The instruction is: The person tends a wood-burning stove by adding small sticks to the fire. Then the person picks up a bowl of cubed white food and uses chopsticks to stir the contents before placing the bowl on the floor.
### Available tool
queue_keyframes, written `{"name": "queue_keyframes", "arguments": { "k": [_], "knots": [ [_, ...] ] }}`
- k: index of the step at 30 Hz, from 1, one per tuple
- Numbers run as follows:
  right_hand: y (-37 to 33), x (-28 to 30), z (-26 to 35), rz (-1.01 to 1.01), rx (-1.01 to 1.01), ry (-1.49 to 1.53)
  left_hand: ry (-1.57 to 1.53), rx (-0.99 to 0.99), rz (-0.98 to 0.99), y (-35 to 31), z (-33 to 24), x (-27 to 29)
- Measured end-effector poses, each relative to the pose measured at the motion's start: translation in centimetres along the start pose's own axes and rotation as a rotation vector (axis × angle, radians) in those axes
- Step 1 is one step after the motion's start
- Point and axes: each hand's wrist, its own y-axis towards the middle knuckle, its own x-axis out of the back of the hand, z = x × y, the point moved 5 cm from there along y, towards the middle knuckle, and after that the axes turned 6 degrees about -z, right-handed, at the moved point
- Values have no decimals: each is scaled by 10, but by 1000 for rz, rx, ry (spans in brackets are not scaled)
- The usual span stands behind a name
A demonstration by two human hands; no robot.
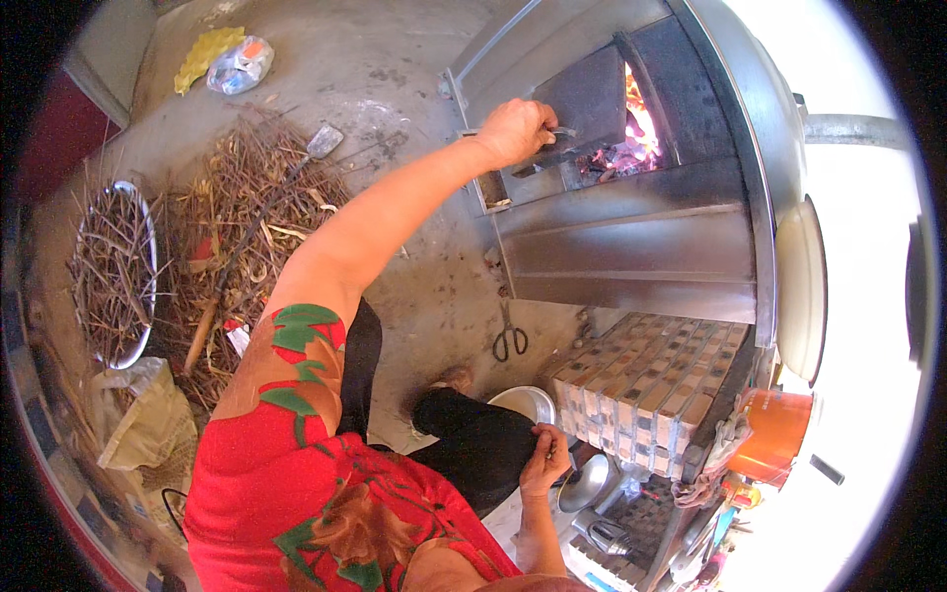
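My left hand point(518, 131), at the end of an outstretched arm, is closed on the small metal handle of a dark stove door point(584, 99). The door stands partly ajar. Through the gap beside it, flames point(639, 123) and glowing embers show inside the metal stove point(631, 252). My right hand point(546, 462) rests by my knee in black trousers point(483, 444), its fingers curled together; whatever they may hold is hidden.
Dry twigs point(247, 178) lie heaped on the floor at left, with a long-handled shovel point(324, 141) across them. A basin of sticks point(116, 271) stands beside them. Scissor-like tongs point(509, 335) lie below the stove. A brick-patterned block point(646, 385) and an orange pot point(772, 434) are at right.
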Motion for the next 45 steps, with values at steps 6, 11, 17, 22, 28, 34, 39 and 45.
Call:
{"name": "queue_keyframes", "arguments": {
  "k": [6,11,17,22,28,34,39,45],
  "knots": [
    [0,-1,-2,-13,-13,30,19,42,-34,-2,-1,-5],
    [-5,-2,-9,28,-37,53,62,132,-31,-10,11,8],
    [-10,4,-24,9,-10,8,111,239,-196,-12,18,34],
    [-9,9,-10,21,-21,77,95,380,-297,-76,72,82],
    [-2,13,-5,30,40,-11,502,707,-142,-285,146,205],
    [-5,14,-6,-80,32,-72,1053,683,-283,-416,108,320],
    [4,0,-14,-58,41,-43,1481,1088,-472,-497,89,419],
    [-6,6,-8,-92,50,-34,1258,1602,-257,-528,137,435]
  ]
}}
